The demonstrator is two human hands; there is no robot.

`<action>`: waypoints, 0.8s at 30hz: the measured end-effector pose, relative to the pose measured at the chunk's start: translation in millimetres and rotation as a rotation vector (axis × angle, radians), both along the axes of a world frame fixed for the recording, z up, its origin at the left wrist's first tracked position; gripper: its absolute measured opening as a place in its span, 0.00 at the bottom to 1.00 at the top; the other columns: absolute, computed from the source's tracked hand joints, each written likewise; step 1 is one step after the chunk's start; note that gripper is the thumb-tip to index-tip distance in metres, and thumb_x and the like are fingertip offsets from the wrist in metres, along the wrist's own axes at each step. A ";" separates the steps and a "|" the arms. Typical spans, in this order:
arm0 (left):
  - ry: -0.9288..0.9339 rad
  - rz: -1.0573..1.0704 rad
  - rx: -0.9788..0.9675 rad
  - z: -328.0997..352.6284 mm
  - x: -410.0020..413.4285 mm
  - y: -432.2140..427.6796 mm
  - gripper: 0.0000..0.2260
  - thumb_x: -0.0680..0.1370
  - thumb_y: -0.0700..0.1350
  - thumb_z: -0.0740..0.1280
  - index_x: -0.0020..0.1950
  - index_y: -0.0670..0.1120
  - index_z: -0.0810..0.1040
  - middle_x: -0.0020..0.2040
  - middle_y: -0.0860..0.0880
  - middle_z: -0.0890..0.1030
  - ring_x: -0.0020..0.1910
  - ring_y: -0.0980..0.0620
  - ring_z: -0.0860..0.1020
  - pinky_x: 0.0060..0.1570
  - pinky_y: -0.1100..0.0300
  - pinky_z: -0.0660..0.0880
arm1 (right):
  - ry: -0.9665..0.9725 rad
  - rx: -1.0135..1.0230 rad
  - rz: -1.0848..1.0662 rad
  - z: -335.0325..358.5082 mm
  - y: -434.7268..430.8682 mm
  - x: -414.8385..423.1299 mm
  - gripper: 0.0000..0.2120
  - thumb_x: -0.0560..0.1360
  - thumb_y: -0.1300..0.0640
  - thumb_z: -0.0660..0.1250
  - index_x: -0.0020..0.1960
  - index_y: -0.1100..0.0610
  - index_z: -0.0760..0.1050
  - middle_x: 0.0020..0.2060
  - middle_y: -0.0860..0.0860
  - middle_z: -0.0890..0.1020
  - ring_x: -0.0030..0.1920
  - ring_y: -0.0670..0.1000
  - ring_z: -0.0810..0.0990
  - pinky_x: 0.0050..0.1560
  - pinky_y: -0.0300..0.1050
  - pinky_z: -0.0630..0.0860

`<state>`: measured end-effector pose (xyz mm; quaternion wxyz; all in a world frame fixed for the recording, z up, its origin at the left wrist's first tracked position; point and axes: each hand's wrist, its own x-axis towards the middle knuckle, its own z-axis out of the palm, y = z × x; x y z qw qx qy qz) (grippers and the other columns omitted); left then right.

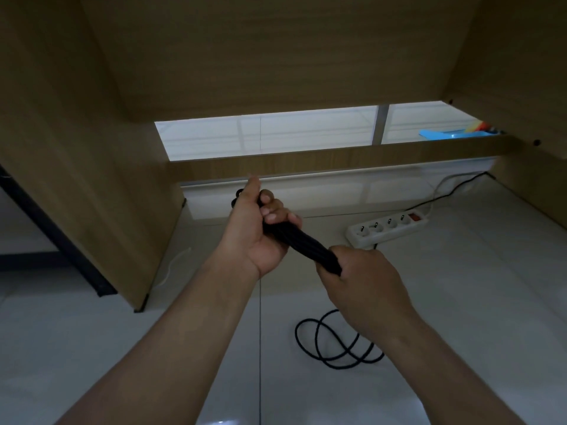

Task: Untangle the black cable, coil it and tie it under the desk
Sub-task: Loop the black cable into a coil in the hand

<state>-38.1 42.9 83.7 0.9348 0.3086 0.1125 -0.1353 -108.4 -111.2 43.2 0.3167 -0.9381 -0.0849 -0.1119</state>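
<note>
**Cable part-bundled, tail loose on floor, no tie yet**

Position: crouched view under the light-brown wood-grain worktop (276, 56), looking at its rear rail (337, 162) and the glossy white tiled floor (122, 348).

The thin black cable (303, 243) was held off the floor between both hands, folded back on itself into a tight straight bundle of several strands lying side by side.

- The left hand (257, 228) gripped the upper end. Its fingers (276, 211) were curled round the bundle with the thumb raised, and small bends of cable poked out past the fist.
- The right hand (365, 280) closed round the lower end. The back of the hand faced the camera, so most of its fingers were hidden and their exact lie could not be told.

Below the right forearm, the loose loops (334, 345) of the same cable lay on the floor in two or three overlapping rings. No knot showed in them.

A white four-socket power strip (388, 227) with an orange switch lay on the floor just behind the hands. All its visible sockets were empty. Dark and white leads ran off toward the back right corner.

Judgement:

- **Untangling:** it looked largely done.
- **Coiling:** it was under way, perhaps over halfway, since the floor loops were not yet gathered into the bundle.
- **Tying:** nothing showed round the bundle, neither a wrap nor a strap, and nothing fixed it under the worktop.
- **Left to do:** take in the tail, bind the bundle and secure it.
</note>
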 end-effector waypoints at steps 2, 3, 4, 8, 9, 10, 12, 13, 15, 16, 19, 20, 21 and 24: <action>-0.006 -0.048 0.019 -1.6 -0.5 1.2 0.20 0.78 0.57 0.66 0.31 0.46 0.73 0.25 0.53 0.68 0.23 0.57 0.70 0.34 0.60 0.77 | 0.040 0.109 0.010 -4.4 1.2 0.3 0.21 0.78 0.47 0.63 0.28 0.48 0.63 0.20 0.45 0.68 0.20 0.44 0.64 0.23 0.42 0.62; -0.022 -0.077 0.042 -2.4 -1.5 1.3 0.18 0.76 0.56 0.68 0.33 0.45 0.75 0.28 0.52 0.72 0.27 0.56 0.75 0.39 0.57 0.80 | 0.066 0.168 0.003 -6.5 1.0 0.5 0.22 0.78 0.48 0.63 0.27 0.48 0.63 0.20 0.45 0.68 0.20 0.44 0.64 0.24 0.42 0.63; -0.049 -0.105 0.074 -3.1 -2.6 1.2 0.15 0.75 0.55 0.70 0.36 0.45 0.78 0.32 0.51 0.76 0.32 0.54 0.80 0.45 0.55 0.81 | 0.091 0.219 -0.012 -8.0 0.3 1.5 0.22 0.78 0.48 0.63 0.27 0.48 0.63 0.19 0.44 0.67 0.20 0.44 0.63 0.23 0.42 0.62; -0.136 -0.252 0.218 -9.1 -10.3 -7.3 0.22 0.70 0.56 0.73 0.57 0.43 0.79 0.57 0.43 0.82 0.60 0.45 0.80 0.63 0.48 0.75 | 0.151 0.350 -0.096 -6.4 -10.8 7.5 0.23 0.79 0.48 0.63 0.27 0.51 0.61 0.17 0.43 0.65 0.18 0.43 0.60 0.20 0.36 0.57; -0.155 -0.290 0.267 -11.5 -12.7 -11.2 0.24 0.71 0.58 0.72 0.60 0.44 0.79 0.59 0.42 0.81 0.62 0.45 0.78 0.65 0.48 0.72 | 0.156 0.382 -0.111 -5.7 -15.4 9.5 0.23 0.79 0.48 0.63 0.27 0.51 0.60 0.17 0.43 0.64 0.18 0.42 0.59 0.19 0.35 0.56; -0.173 -0.330 0.322 -14.9 -15.2 -15.8 0.25 0.72 0.59 0.71 0.62 0.44 0.79 0.58 0.43 0.81 0.61 0.46 0.78 0.66 0.47 0.70 | 0.162 0.409 -0.127 -5.1 -20.3 11.1 0.23 0.79 0.50 0.63 0.27 0.50 0.59 0.17 0.43 0.63 0.18 0.42 0.59 0.19 0.34 0.55; -0.193 -0.405 0.428 -26.0 -19.2 -24.2 0.25 0.73 0.58 0.67 0.64 0.44 0.78 0.56 0.45 0.81 0.59 0.47 0.77 0.65 0.47 0.69 | 0.175 0.452 -0.163 -4.7 -27.7 13.9 0.23 0.78 0.52 0.63 0.27 0.49 0.57 0.18 0.42 0.62 0.20 0.43 0.59 0.20 0.34 0.54; -0.196 -0.438 0.486 -32.0 -21.4 -29.0 0.23 0.75 0.56 0.64 0.65 0.44 0.77 0.56 0.45 0.81 0.59 0.47 0.77 0.64 0.48 0.69 | 0.185 0.473 -0.185 -4.5 -30.7 15.1 0.23 0.77 0.54 0.63 0.28 0.50 0.57 0.18 0.42 0.61 0.20 0.43 0.59 0.20 0.34 0.54; -0.203 -0.506 0.653 -42.3 -26.7 -38.8 0.18 0.79 0.50 0.57 0.64 0.45 0.77 0.57 0.46 0.82 0.62 0.48 0.77 0.63 0.48 0.70 | 0.210 0.524 -0.229 -3.7 -35.9 17.7 0.21 0.77 0.52 0.64 0.29 0.51 0.60 0.18 0.42 0.61 0.21 0.45 0.60 0.20 0.36 0.56; -0.218 -0.551 0.771 -46.4 -30.2 -43.2 0.16 0.80 0.47 0.56 0.63 0.46 0.77 0.59 0.46 0.82 0.62 0.49 0.77 0.63 0.49 0.70 | 0.222 0.558 -0.240 -3.0 -38.4 19.0 0.20 0.77 0.51 0.65 0.30 0.51 0.61 0.19 0.43 0.62 0.21 0.46 0.61 0.21 0.37 0.57; -0.371 -0.844 1.115 -63.8 -41.5 -51.0 0.14 0.80 0.49 0.63 0.65 0.52 0.72 0.62 0.50 0.80 0.62 0.53 0.76 0.64 0.53 0.71 | 0.271 0.658 -0.242 -0.5 -43.0 20.6 0.16 0.76 0.49 0.66 0.34 0.54 0.65 0.23 0.50 0.64 0.23 0.48 0.62 0.28 0.42 0.59; -0.414 -0.943 1.159 -69.5 -44.6 -53.0 0.16 0.78 0.50 0.66 0.65 0.54 0.71 0.61 0.52 0.80 0.61 0.54 0.76 0.64 0.54 0.72 | 0.292 0.676 -0.241 0.7 -43.5 20.1 0.14 0.76 0.49 0.66 0.36 0.55 0.68 0.25 0.52 0.64 0.24 0.49 0.63 0.29 0.43 0.60; -0.443 -0.999 1.186 -73.2 -47.2 -54.5 0.19 0.76 0.52 0.70 0.65 0.55 0.71 0.59 0.52 0.81 0.59 0.54 0.78 0.62 0.55 0.73 | 0.309 0.681 -0.241 1.5 -44.0 19.6 0.14 0.77 0.49 0.65 0.38 0.57 0.71 0.25 0.53 0.65 0.25 0.49 0.64 0.28 0.43 0.62; -0.568 -0.940 1.364 -79.4 -44.9 -52.8 0.14 0.75 0.52 0.72 0.59 0.52 0.77 0.47 0.53 0.81 0.47 0.55 0.79 0.48 0.64 0.75 | 0.306 0.613 -0.237 4.3 -47.3 18.2 0.20 0.77 0.47 0.65 0.43 0.65 0.74 0.26 0.56 0.70 0.23 0.49 0.70 0.22 0.39 0.68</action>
